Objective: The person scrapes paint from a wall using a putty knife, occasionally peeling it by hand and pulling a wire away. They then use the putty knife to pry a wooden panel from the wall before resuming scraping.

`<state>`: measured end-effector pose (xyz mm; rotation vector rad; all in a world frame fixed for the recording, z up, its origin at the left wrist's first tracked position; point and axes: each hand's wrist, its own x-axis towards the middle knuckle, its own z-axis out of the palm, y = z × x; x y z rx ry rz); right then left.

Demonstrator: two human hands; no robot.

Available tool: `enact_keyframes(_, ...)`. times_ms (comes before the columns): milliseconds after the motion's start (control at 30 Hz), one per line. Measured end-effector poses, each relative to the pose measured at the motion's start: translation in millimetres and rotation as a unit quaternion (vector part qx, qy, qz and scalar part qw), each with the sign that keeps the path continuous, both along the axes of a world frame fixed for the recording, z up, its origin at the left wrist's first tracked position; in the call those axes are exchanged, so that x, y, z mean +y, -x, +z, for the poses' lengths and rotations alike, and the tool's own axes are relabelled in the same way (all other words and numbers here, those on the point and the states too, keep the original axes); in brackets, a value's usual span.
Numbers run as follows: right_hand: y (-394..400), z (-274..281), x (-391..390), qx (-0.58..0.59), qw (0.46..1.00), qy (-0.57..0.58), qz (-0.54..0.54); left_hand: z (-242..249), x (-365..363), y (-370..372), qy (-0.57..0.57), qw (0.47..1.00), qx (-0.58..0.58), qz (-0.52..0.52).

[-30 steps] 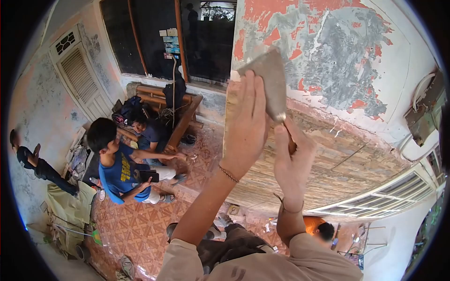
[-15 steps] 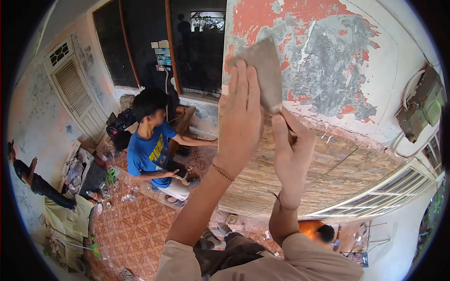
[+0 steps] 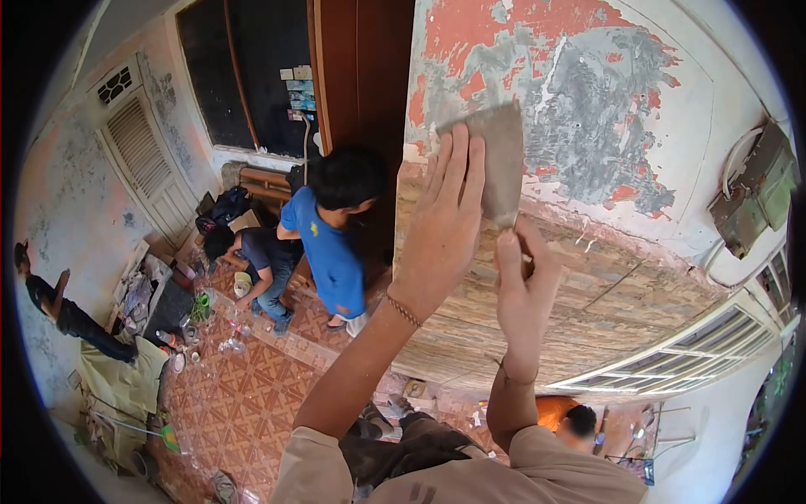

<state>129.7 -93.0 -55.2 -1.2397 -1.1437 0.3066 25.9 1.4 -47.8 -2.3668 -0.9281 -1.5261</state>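
Observation:
In the head view, my right hand [image 3: 526, 294] is closed round the narrow lower end of a putty knife [image 3: 501, 160]. Its wide grey blade points upward over the left part of a wall [image 3: 588, 109] with patchy red, white and grey paint. My left hand [image 3: 441, 231] lies along the blade's left side, fingers stretched out flat against it. The lower end of the tool is partly hidden by the fingers of my right hand. Just below the blade, the painted area ends at a ledge above stone-patterned cladding [image 3: 638, 298].
A person in a blue shirt [image 3: 327, 244] stands left by a dark doorway, with another person [image 3: 264, 273] crouching behind. Someone in orange [image 3: 554, 412] is below right. An open electrical box [image 3: 756, 189] juts from the wall. Clutter lies on the tiled floor [image 3: 235, 420].
The putty knife and both hands have moved down and slightly right on the wall. The person in blue has turned toward the doorway, which now stands open, and a crouching person has come into view.

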Motion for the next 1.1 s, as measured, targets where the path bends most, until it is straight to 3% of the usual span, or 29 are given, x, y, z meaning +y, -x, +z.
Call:
enact_keyframes(100,1.1,-53.2,-19.1,0.007,0.999,0.017,0.04,-32.0,-27.5,25.9,0.047,0.998,0.015,-0.032)
enact_keyframes(167,9.0,-87.7,-34.0,-0.032,0.996,0.045,0.068,-74.7,-57.7,51.4,0.148,0.982,-0.109,-0.054)
enact_keyframes(233,22.6,-124.4,-49.8,-0.075,0.986,0.094,0.117,-153.0,-74.4,94.7,0.179,0.961,-0.19,0.094)
enact_keyframes(267,28.2,-148.0,-54.3,-0.091,0.976,0.126,0.15,-196.7,-89.3,118.7,0.262,0.899,-0.338,0.097)
enact_keyframes(300,36.6,-167.7,-57.8,-0.105,0.967,0.133,0.189,-270.2,-100.6,160.2,0.342,0.818,-0.449,0.109)
enact_keyframes(333,45.4,-186.5,-59.1,-0.117,0.957,0.138,0.227,-333.7,-117.2,190.7,0.337,0.671,-0.643,0.152)
enact_keyframes(367,52.9,-206.3,-60.1,-0.114,0.956,0.145,0.228,-422.7,-162.8,246.7,0.313,0.519,-0.784,-0.132)
enact_keyframes(400,60.9,-227.4,-64.2,-0.124,0.94,0.171,0.267,-568.6,-201.5,307.5,0.237,0.336,-0.894,-0.179)
enact_keyframes(433,66.7,-245.5,-68.7,-0.133,0.922,0.195,0.308,-582.6,-241.5,314.5,0.237,0.337,-0.896,-0.167)
enact_keyframes(567,87.1,-298.6,-80.8,-0.167,0.892,0.21,0.363,-592.1,-342.3,338.3,0.373,0.354,-0.817,0.261)
enact_keyframes(633,99.4,-314.9,-87.2,-0.201,0.881,0.217,0.37,-572.2,-363.8,315.6,0.329,0.387,-0.819,0.268)
enact_keyframes(667,107.1,-320.4,-89.9,-0.179,0.877,0.252,0.368,-533.6,-369.2,301.3,0.373,0.409,-0.798,0.239)
enact_keyframes(700,116.0,-324.5,-93.5,-0.158,0.872,0.288,0.364,-538.9,-377.0,299.7,0.408,0.466,-0.764,0.183)
enact_keyframes(733,125.6,-327.6,-93.5,-0.14,0.867,0.265,0.397,-490.7,-360.4,279.1,0.428,0.474,-0.753,0.162)
enact_keyframes(767,135.1,-334.6,-102.0,-0.139,0.86,0.27,0.41,-452.3,-349.4,259.4,0.455,0.631,-0.605,0.168)
enact_keyframes(800,146.2,-340.9,-111.1,-0.156,0.851,0.263,0.426,-424.1,-341.3,241.8,0.466,0.756,-0.427,0.166)
enact_keyframes(833,158.3,-344.1,-118.3,-0.174,0.843,0.252,0.442,-400.2,-330.6,228.0,0.464,0.752,-0.432,0.178)
enact_keyframes(900,177.2,-343.0,-139.9,-0.15,0.833,0.237,0.478,-370.0,-312.3,208.9,0.502,0.588,-0.634,0.033)
enact_keyframes(933,185.1,-338.2,-148.2,-0.172,0.82,0.217,0.5,-369.5,-305.9,203.6,0.487,0.59,-0.642,0.048)
enact_keyframes(967,192.8,-330.8,-154.8,-0.194,0.805,0.195,0.525,-371.9,-301.9,200.3,0.469,0.541,-0.692,0.088)
enact_keyframes(1000,198.2,-318.3,-158.9,-0.212,0.781,0.243,0.534,-372.0,-301.5,202.9,0.442,0.489,-0.741,0.127)
enact_keyframes(1033,203.4,-320.5,-159.2,-0.219,0.763,0.233,0.562,-366.9,-305.6,209.5,0.415,0.487,-0.755,0.144)
enact_keyframes(1100,209.1,-328.2,-156.4,-0.258,0.713,0.241,0.606,-350.0,-318.9,220.2,0.506,0.467,-0.711,0.143)
